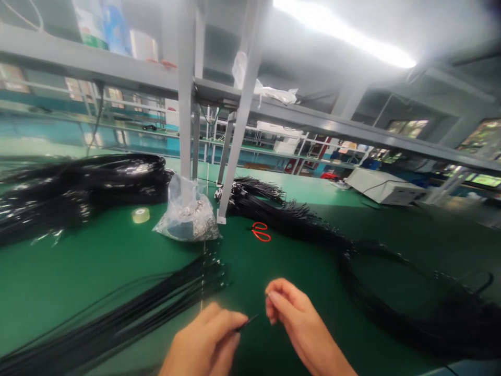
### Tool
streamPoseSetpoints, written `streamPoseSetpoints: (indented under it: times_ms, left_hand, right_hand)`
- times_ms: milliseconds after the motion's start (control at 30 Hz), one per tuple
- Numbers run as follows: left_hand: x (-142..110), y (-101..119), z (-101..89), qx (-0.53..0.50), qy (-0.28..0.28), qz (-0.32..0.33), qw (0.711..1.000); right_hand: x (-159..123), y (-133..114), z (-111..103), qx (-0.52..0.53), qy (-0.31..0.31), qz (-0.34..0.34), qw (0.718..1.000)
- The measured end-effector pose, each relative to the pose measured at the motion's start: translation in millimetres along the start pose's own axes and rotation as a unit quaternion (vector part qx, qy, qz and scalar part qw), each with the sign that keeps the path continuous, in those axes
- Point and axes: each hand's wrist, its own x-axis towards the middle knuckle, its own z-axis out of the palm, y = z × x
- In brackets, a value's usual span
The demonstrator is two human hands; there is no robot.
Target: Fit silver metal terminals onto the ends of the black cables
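Observation:
My left hand (209,339) is low in the middle of the view, its fingers pinched on the end of a thin black cable (246,322) that sticks out to the right. My right hand (291,316) is just to the right of it, fingers curled together in a pinch near the cable tip; whether anything small sits in them I cannot make out. A bundle of black cables (129,313) lies on the green table (78,271) to the left of my hands.
A clear plastic bag of small metal parts (190,216) stands by a grey shelf post (235,151). Red-handled scissors (261,231) and a tape roll (140,214) lie on the table. More black cable bundles are at far left (86,183) and right (376,271). A white box (385,186) sits at the back.

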Motion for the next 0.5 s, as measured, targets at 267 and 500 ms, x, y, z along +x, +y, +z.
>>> streamPoseSetpoints:
  times_ms: [267, 500]
  left_hand:
    - [-3.1, 2.2, 7.9, 0.068, -0.029, -0.035, 0.997]
    - [-5.7, 2.6, 7.8, 0.084, -0.043, -0.047, 0.994]
  right_hand:
    - [-26.9, -6.7, 25.0, 0.328, -0.048, 0.075, 0.940]
    - [-32.8, -16.4, 23.8, 0.370, -0.059, 0.096, 0.922]
